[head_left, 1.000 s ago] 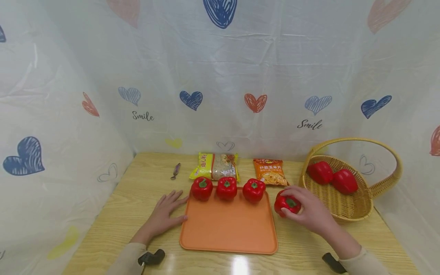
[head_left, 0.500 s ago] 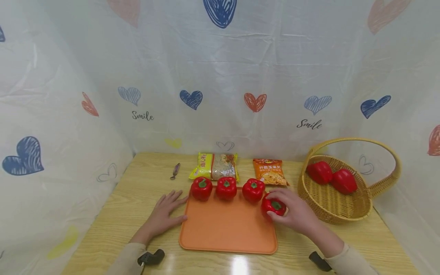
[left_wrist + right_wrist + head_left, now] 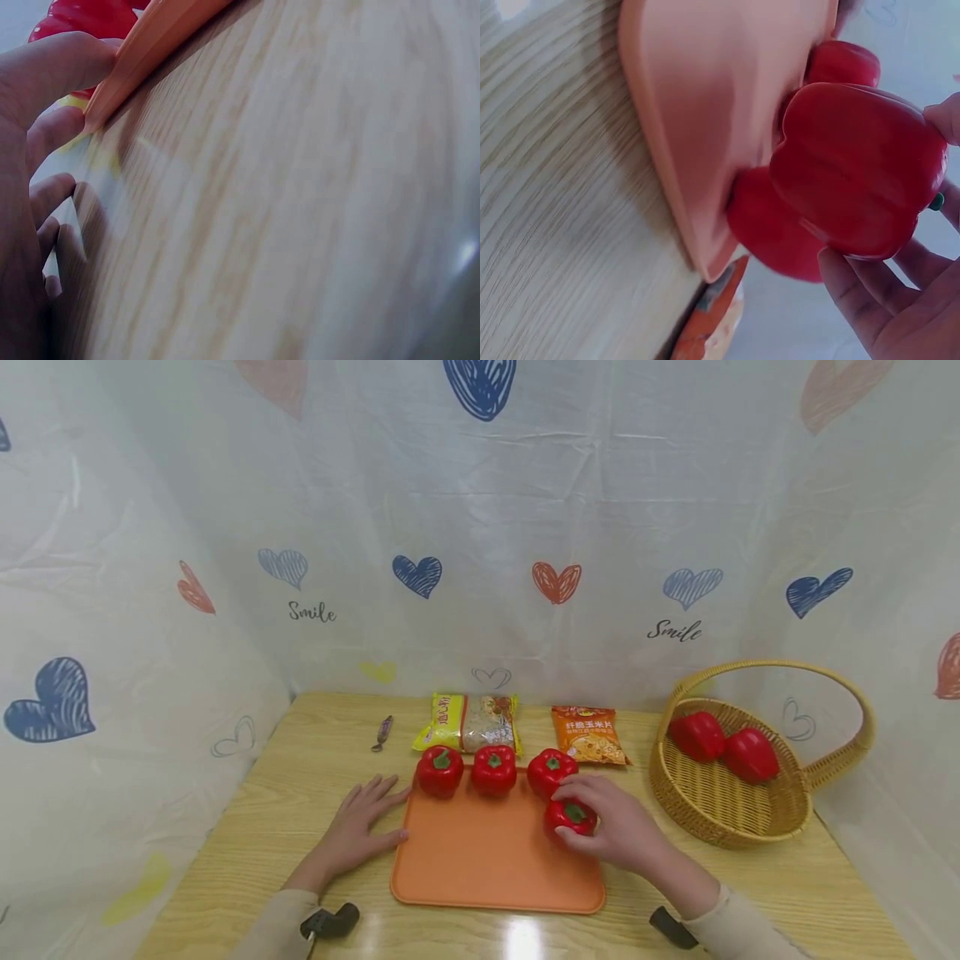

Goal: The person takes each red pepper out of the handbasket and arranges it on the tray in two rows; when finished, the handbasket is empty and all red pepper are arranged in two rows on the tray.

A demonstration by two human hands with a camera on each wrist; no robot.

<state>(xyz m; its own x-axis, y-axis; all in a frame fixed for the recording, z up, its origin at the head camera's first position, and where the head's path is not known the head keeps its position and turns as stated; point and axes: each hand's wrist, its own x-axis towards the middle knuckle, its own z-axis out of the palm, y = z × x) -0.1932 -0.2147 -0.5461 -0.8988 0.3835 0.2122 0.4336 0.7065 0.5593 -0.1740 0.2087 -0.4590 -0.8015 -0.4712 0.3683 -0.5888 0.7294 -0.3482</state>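
Observation:
My right hand (image 3: 618,831) grips a red bell pepper (image 3: 568,818) over the right side of the orange tray (image 3: 495,868). In the right wrist view, thumb and fingers hold the same pepper (image 3: 859,169) around its stem end. Three more red bell peppers stand in a row along the tray's far edge: one at the left (image 3: 440,772), one in the middle (image 3: 494,770), one at the right (image 3: 551,772), just behind the held one. My left hand (image 3: 356,835) rests on the table with spread fingers, thumb and index fingertip at the tray's left edge.
A wicker basket (image 3: 731,839) with a tall handle stands at the right, two red bell peppers (image 3: 727,745) inside. Behind the tray lie a yellow food packet (image 3: 472,723) and an orange snack bag (image 3: 588,735). A small purple-wrapped item (image 3: 383,732) lies at the back left.
My right hand has carried the bell pepper leftward, from the table beside the tray to over the tray's right side. The left hand has stayed in place.

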